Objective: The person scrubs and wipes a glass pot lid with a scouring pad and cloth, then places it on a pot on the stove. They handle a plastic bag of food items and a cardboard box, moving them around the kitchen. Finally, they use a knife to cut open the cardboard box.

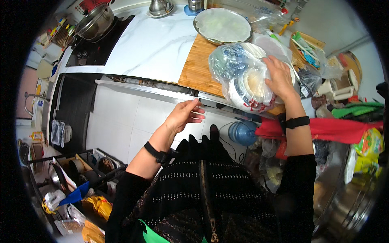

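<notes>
My right hand (279, 77) is at a clear plastic bag (232, 65), and the bag's creases gather between thumb and fingers. Through the film show white bowls or dishes (256, 83), one with a red pattern on its side; the exact contents are hard to make out. The bag sits on a wooden cutting board (197, 63) at the counter's front edge. My left hand (186, 114) hangs in the air before the counter edge, fingers apart and holding nothing. Behind the bag, a round metal tray (223, 25) bears a whitish cloth or sheet.
Left along the marble-patterned counter (149, 45), a lidded pot (95, 22) stands on a black cooktop (91, 56). A partly open drawer (146, 91) juts out below. A blue water bottle (242, 133) lies on the floor. A wicker basket (307, 45) is at the right.
</notes>
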`<act>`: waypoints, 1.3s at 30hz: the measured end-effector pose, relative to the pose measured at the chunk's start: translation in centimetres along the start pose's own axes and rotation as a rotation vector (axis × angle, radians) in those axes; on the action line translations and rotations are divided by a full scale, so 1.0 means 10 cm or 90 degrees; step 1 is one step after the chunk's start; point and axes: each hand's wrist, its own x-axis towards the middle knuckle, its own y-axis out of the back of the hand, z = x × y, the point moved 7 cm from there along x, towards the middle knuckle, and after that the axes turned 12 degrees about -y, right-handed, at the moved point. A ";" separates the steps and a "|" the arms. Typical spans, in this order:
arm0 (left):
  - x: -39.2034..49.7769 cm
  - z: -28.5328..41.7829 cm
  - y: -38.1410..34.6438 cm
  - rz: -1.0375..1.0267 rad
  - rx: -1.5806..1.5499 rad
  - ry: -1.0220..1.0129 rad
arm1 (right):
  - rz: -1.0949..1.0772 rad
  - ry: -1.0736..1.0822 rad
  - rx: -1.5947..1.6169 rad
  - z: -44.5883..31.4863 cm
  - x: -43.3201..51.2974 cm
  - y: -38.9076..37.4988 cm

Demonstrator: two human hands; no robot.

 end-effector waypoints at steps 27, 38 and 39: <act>0.98 -0.19 -1.27 -0.029 -0.330 0.024 | -0.068 0.145 0.332 0.15 0.60 -0.17; 0.90 -0.20 -1.19 0.025 -0.340 0.011 | -0.053 0.132 0.421 0.05 0.57 -0.02; 0.89 -0.19 -1.18 0.029 -0.336 0.013 | -0.058 0.123 0.432 0.05 0.57 -0.02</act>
